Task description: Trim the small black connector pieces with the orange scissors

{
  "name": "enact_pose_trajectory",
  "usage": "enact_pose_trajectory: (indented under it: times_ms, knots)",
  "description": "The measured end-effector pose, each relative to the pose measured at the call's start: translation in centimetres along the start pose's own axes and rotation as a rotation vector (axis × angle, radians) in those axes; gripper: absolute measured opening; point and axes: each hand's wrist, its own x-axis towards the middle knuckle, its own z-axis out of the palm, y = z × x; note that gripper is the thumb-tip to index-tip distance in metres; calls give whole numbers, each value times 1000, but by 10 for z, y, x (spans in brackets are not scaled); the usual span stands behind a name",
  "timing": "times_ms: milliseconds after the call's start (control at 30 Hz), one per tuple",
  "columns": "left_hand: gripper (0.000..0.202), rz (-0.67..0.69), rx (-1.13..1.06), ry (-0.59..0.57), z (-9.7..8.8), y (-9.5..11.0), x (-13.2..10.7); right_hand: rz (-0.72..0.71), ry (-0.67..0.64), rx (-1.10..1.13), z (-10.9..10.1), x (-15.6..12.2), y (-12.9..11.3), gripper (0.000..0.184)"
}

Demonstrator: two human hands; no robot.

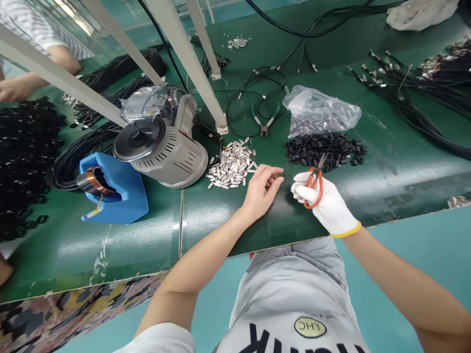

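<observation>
My bare left hand (260, 190) is over the green table with thumb and fingers apart, holding nothing I can see. Just left of it lies a pile of small silver metal connector shells (232, 165). My right hand (329, 203), in a white knit glove, is closed on small scissors (313, 189) with orange-red handles, the blades pointing away from me. Something small and metallic may sit at the gloved fingertips, too small to tell. Beyond that hand are a heap of black plastic pieces (326, 149) and a clear plastic bag (320, 110) with small parts in it.
Green-handled cutters (264, 122) lie behind the silver pile. A grey round machine (165, 152) and a blue tape dispenser (119, 191) stand left, near white frame posts (191, 59). Black cables (412, 93) lie at the right. Another person's arm (40, 76) shows at upper left.
</observation>
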Motion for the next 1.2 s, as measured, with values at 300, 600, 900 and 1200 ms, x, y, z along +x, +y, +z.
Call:
enact_pose_trajectory:
  times_ms: [300,600,900,1200]
  knots:
    - [21,-42,-61,-49,-5,0,-5,-6,-31,-164,3,8,-1,51]
    - [21,18,444,309,-58,-33,22,-123,63,-187,-29,11,-5,45]
    - [27,206,516,-18,-19,14,59,-227,260,-168,-86,7,-14,43]
    - [44,123,619,-377,62,5,262,-218,223,-104,-97,16,-11,51]
